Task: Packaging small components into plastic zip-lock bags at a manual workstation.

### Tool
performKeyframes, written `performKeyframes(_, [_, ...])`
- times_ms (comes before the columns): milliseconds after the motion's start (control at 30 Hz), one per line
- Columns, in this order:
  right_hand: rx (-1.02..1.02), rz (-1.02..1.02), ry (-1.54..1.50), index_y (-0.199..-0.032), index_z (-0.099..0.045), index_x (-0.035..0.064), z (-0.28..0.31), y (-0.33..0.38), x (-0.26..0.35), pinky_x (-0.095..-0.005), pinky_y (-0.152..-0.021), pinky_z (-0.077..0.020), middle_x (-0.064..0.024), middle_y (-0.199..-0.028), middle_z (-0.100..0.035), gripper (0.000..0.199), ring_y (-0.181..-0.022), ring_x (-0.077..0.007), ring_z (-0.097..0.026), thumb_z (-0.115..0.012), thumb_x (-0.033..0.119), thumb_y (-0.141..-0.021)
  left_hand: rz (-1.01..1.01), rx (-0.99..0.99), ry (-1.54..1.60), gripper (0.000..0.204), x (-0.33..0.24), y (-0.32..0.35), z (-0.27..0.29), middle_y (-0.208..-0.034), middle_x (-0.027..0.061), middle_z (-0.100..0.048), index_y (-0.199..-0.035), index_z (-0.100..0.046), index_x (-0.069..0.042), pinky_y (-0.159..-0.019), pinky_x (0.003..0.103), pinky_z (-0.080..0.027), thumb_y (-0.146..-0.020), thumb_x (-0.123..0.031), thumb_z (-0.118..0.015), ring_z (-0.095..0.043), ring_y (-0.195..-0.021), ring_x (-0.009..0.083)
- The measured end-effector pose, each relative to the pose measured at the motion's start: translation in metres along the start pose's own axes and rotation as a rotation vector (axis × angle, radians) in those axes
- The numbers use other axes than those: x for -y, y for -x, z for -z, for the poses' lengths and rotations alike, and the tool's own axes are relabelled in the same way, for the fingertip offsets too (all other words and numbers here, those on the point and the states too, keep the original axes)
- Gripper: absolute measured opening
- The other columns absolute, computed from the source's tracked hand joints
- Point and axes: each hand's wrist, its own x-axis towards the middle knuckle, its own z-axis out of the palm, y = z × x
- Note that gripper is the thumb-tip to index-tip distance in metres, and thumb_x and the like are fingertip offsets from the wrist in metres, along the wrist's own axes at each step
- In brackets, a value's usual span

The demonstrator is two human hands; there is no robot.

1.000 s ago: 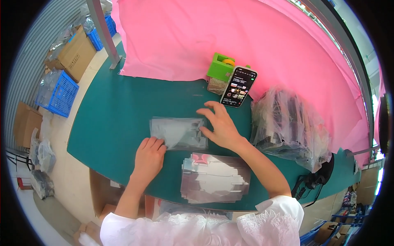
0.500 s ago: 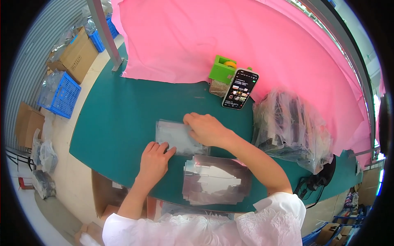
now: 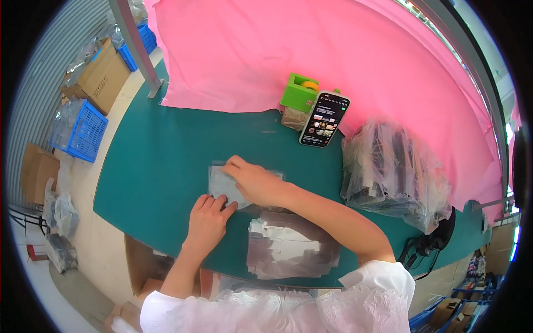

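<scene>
A thin, clear plastic sheet [image 3: 215, 178] lies flat on the green table, looking pale and cloudy in the middle. At its lower left edge rests my left hand [image 3: 207, 223], fingers bent a little and thumb apart, with the tips touching the sheet. My right hand [image 3: 252, 180] reaches across from the right, its bent fingers together on the sheet's upper left part; the undersides of those fingertips are hidden. Just below, near the table's front edge, a stack of clear, die-cut plastic sheets [image 3: 291, 247] lies beneath my right forearm.
A phone [image 3: 325, 119] leans against a green tape dispenser [image 3: 298, 93] at the back. To the right stands a bulky bundle in clear plastic bags [image 3: 391, 172], with a black strapped item [image 3: 430, 244] beside it. Pink cloth [image 3: 250, 55] hangs behind the green table [image 3: 150, 161]. Blue crates [image 3: 83, 130] and cartons sit at left.
My right hand has moved left along the clear plastic sheet, from its upper middle to its upper left part. My left hand has stayed nearly still at the lower left edge.
</scene>
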Motion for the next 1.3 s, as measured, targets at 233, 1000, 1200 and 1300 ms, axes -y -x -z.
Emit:
performKeyframes(233, [-0.361,0.179,0.003,-0.108,-0.060,0.0041,-0.019,-0.023,-0.032,-0.0389,-0.078,-0.0502,-0.0135,-0.108,-0.055,0.032,-0.095,-0.0277,-0.060,-0.063,-0.007,-0.079,0.005,-0.011,0.006,0.037,-0.002,-0.003,-0.004,-0.102,0.0102,-0.064,-0.104,-0.072,-0.012,-0.091,0.040,-0.046,-0.070,0.001,-0.064,-0.061,-0.087,0.0259])
performKeyframes(1000, [-0.576,-0.013,0.570,-0.117,-0.064,0.0147,0.082,0.078,-0.055,-0.0408,-0.062,-0.0529,-0.0078,-0.082,-0.057,0.034,-0.072,-0.0291,-0.063,-0.061,0.007,-0.083,0.082,-0.047,0.080,0.023,-0.001,-0.022,-0.001,-0.093,0.0086,-0.061,-0.099,-0.070,-0.008,-0.083,0.041,-0.044,-0.077,-0.006,-0.069,-0.059,-0.088,0.0288])
performKeyframes(1200, [-0.707,-0.320,0.552,-0.133,-0.056,0.0171,0.093,0.114,-0.079,-0.0440,-0.062,-0.0534,-0.0123,-0.086,-0.057,0.047,-0.073,-0.0312,-0.064,-0.058,0.008,-0.087,0.048,-0.086,0.212,0.028,-0.042,-0.030,0.022,-0.104,0.0105,-0.060,-0.102,-0.069,-0.008,-0.090,0.043,-0.045,-0.074,-0.008,-0.072,-0.057,-0.102,0.0318])
performKeyframes(1300, [-0.654,-0.499,0.531,-0.143,-0.044,0.0173,0.103,0.105,-0.075,-0.0470,-0.066,-0.0533,-0.0146,-0.089,-0.059,0.058,-0.076,-0.0344,-0.064,-0.059,0.011,-0.088,-0.147,0.009,0.485,0.037,-0.075,-0.020,0.027,-0.108,0.0091,-0.061,-0.109,-0.068,-0.010,-0.092,0.044,-0.045,-0.073,-0.016,-0.076,-0.056,-0.107,0.0327])
